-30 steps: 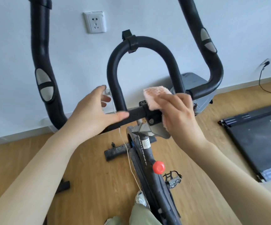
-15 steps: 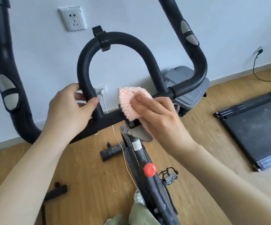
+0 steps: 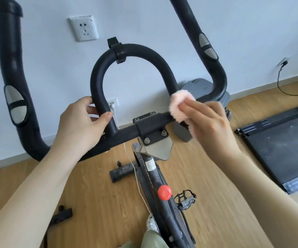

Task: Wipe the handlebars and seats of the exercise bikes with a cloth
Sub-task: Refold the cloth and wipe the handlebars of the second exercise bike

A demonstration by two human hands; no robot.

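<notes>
The exercise bike's black handlebar (image 3: 137,51) forms a padded loop in the middle, with two long outer arms rising at left and right. My left hand (image 3: 84,126) grips the lower left leg of the loop, thumb in front. My right hand (image 3: 207,126) holds a fluffy pink cloth (image 3: 179,106) and presses it where the loop's right leg meets the crossbar. The bolted centre clamp (image 3: 151,126) shows between my hands. The seat is out of view.
The bike's frame with a red knob (image 3: 164,192) and a pedal (image 3: 185,198) runs down toward my shoe. A dark treadmill deck (image 3: 286,145) lies on the wooden floor at right. A grey machine base (image 3: 202,86) stands by the wall. A white cable hangs from a low socket.
My right hand has slid the cloth right along the crossbar, off the centre clamp and onto the base of the loop's right leg. My left hand keeps its grip on the left leg.
</notes>
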